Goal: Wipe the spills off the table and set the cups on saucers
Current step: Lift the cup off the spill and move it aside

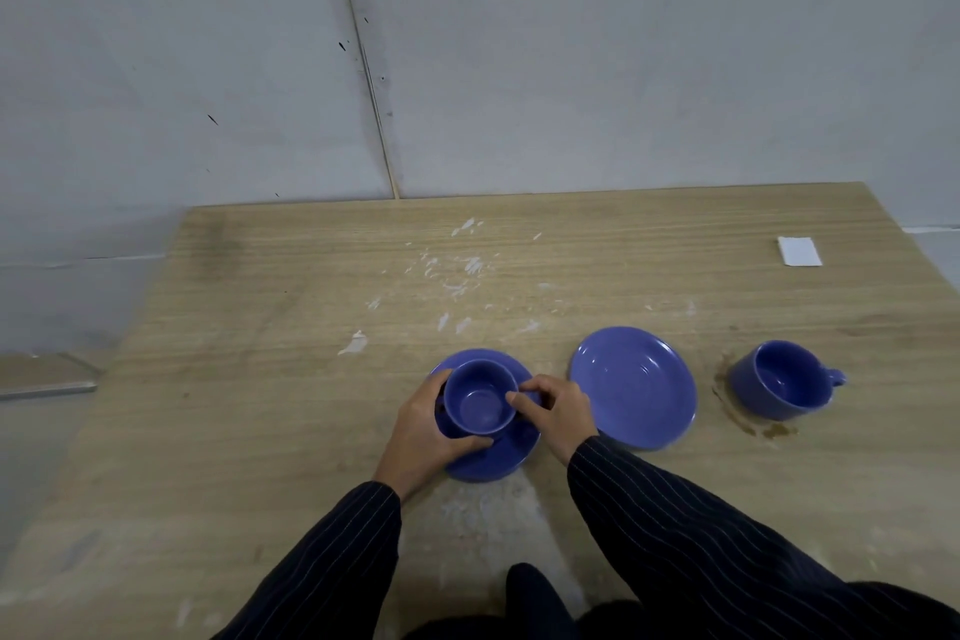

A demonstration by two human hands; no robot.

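A blue cup (480, 398) stands on a blue saucer (491, 457) near the table's front middle. My left hand (428, 431) wraps around the cup's left side and base. My right hand (558, 413) touches the cup's right side with its fingertips. A second blue saucer (634, 387) lies bare to the right. Further right a second blue cup (782, 379) stands on the wood, handle pointing right, with a brown spill (748, 424) around its base.
The wooden table (260, 405) carries white flecks and smears (457, 270) behind the saucers. A folded white cloth or paper (800, 251) lies at the far right. A grey wall rises behind, and the table's left edge drops to the floor.
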